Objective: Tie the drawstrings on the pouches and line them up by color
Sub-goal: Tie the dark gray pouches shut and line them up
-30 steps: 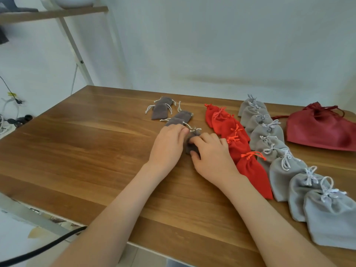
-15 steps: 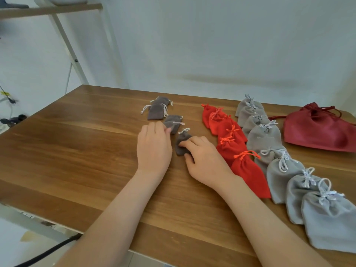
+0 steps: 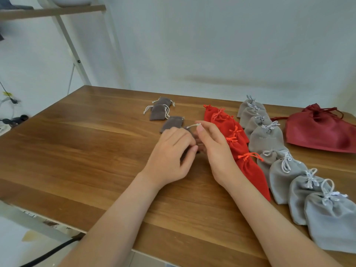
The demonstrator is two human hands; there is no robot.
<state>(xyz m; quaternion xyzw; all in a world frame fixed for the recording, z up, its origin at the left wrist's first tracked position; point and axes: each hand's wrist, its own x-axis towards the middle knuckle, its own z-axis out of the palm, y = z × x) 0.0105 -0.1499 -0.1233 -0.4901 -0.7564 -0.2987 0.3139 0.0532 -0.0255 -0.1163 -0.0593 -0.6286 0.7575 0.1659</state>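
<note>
Now L hand [image 3: 171, 153] grips brown pouch [image 3: 189, 131], R hand [image 3: 215, 151] pinches its cord [image 3: 192, 125]; wide tabletop [image 3: 86, 143] leftward.

Both bare forearms reach in from the near edge, wrists angling toward each other. Left grip [image 3: 171, 153] sits knuckles up, fingers curled round a small taupe fabric pouch [image 3: 188, 130], mostly hidden. Right grip [image 3: 213, 149] is just beside it, thumb and forefinger raised, pinching a pale drawstring cord [image 3: 193, 125].

Open tabletop [image 3: 77, 151] left, red pouches [image 3: 250, 170] right.
</note>
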